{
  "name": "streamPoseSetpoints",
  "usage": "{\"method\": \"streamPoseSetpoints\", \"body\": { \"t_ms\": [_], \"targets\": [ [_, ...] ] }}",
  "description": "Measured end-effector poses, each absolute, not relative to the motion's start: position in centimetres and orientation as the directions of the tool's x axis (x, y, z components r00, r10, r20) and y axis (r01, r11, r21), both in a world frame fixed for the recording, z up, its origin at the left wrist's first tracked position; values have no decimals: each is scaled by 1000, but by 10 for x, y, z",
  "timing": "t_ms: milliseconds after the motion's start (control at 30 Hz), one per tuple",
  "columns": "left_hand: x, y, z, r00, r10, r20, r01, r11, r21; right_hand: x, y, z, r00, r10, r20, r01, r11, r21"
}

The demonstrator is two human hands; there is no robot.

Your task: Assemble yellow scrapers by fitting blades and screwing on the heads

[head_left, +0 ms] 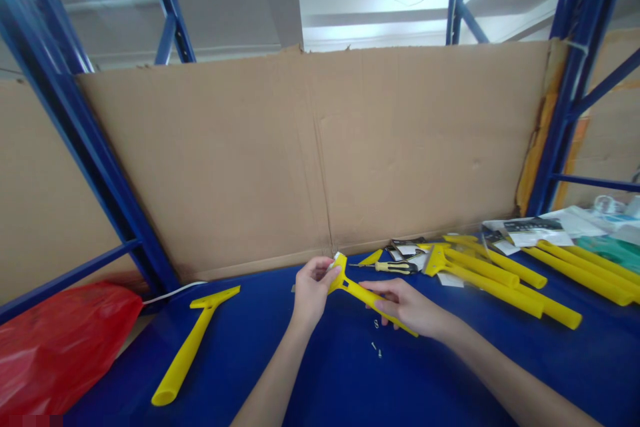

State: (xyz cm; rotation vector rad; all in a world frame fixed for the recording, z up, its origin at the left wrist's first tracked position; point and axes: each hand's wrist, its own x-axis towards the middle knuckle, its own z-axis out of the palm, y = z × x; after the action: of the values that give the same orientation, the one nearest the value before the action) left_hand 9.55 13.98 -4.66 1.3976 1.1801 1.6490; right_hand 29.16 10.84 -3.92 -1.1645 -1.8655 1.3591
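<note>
A yellow scraper [360, 293] is held slantwise above the blue tabletop by both hands. My left hand [311, 290] pinches its wide head, where a small white piece shows at the top edge. Around the long handle, my right hand [407, 307] is closed. A few small metal screws or nuts [373, 346] lie on the table just below. Behind the right hand rests a screwdriver [396, 267] with a pale and black handle. Another yellow scraper [193, 347] lies apart on the left.
Several yellow scrapers and handles [493, 287] are heaped at the right, with black-and-white packets [537, 231] behind. A red plastic bag [65, 347] sits at the left edge. Cardboard [240, 167] walls the back between blue rack posts [575, 80].
</note>
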Motion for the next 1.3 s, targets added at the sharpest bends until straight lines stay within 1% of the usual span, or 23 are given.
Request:
{"method": "streamPoseSetpoints", "body": {
  "t_ms": [100,267,367,467,567,633,700,767,833,867,933,967,1033,1133,1200,1233,1300],
  "targets": [
    [96,138,-42,-194,948,252,-81,-272,959,293,109,-42,-502,864,-37,303,135,-943],
    [88,136,-40,-117,992,53,-154,-71,986,295,110,-46,-529,848,-28,304,159,-939],
    [84,136,-40,-81,997,14,-158,-26,987,295,109,-46,-535,844,-20,308,173,-936],
    [83,135,-39,-59,998,14,-149,-23,989,295,108,-43,-528,849,-19,326,182,-928],
    [83,134,-38,-76,997,15,-133,-25,991,296,106,-40,-523,852,-18,342,191,-920],
    [84,135,-39,-79,996,40,-123,-49,991,295,106,-40,-516,857,-11,344,195,-919],
    [86,137,-41,-82,989,123,-69,-129,989,294,105,-40,-501,865,-9,328,181,-927],
    [87,138,-44,-108,962,250,60,-245,968,293,105,-39,-482,876,-29,297,133,-946],
    [89,138,-47,-112,909,400,247,-365,898,293,105,-38,-463,884,-62,255,66,-965],
    [89,137,-48,-77,876,475,342,-424,838,293,105,-37,-457,886,-78,230,33,-973],
    [89,133,-50,60,805,590,497,-537,682,296,105,-36,-449,888,-101,176,-23,-984],
    [89,130,-50,145,773,618,551,-582,598,297,105,-35,-443,890,-110,150,-47,-988],
    [88,124,-49,283,735,616,634,-625,454,300,103,-33,-433,891,-137,110,-99,-989],
    [87,117,-47,362,758,543,750,-582,313,304,99,-27,-436,880,-190,70,-177,-982],
    [87,116,-45,355,798,487,806,-525,274,305,98,-22,-479,855,-198,13,-219,-976],
    [87,117,-45,343,815,467,819,-503,275,306,98,-20,-509,840,-187,-38,-239,-970],
    [90,119,-47,303,834,461,811,-480,335,308,100,-17,-528,837,-140,-161,-260,-952]
  ]
}}
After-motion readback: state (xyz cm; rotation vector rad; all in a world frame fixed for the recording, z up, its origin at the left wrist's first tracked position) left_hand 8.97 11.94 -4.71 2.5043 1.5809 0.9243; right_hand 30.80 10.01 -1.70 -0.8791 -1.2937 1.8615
